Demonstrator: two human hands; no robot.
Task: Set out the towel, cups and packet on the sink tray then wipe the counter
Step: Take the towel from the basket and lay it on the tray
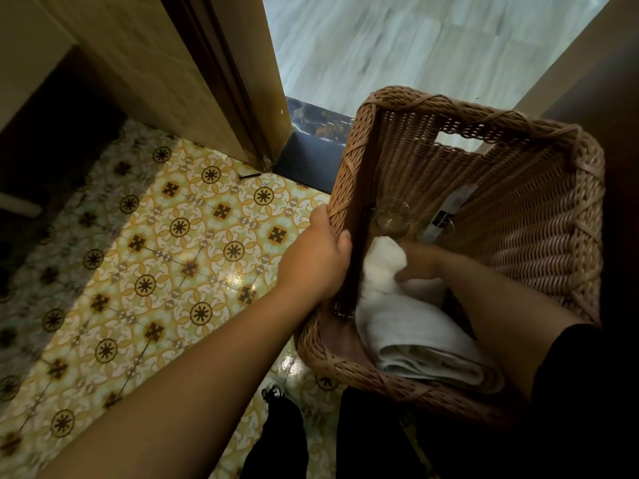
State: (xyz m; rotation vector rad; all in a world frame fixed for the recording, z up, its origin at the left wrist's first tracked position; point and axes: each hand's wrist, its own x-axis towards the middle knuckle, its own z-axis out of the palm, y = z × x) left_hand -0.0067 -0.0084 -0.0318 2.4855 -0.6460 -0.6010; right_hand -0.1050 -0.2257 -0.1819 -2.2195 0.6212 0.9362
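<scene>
A deep brown wicker basket (539, 216) fills the right half of the view. My left hand (316, 257) grips its left rim, thumb over the edge. Inside lies a folded white towel (415, 333). My right hand (420, 262) reaches down into the basket and pinches a raised white end of the towel (382, 261). At the bottom, beyond the towel, stand two clear glass cups (392, 217), (437, 233). A white packet with dark print (449, 212) leans against the far wicker wall.
Yellow patterned floor tiles (166, 257) spread to the left. A wooden door frame (224, 81) and a dark marble threshold (318, 127) lie ahead, with pale wood flooring (415, 46) beyond. A dark recess sits at the far left. My dark trousers show below.
</scene>
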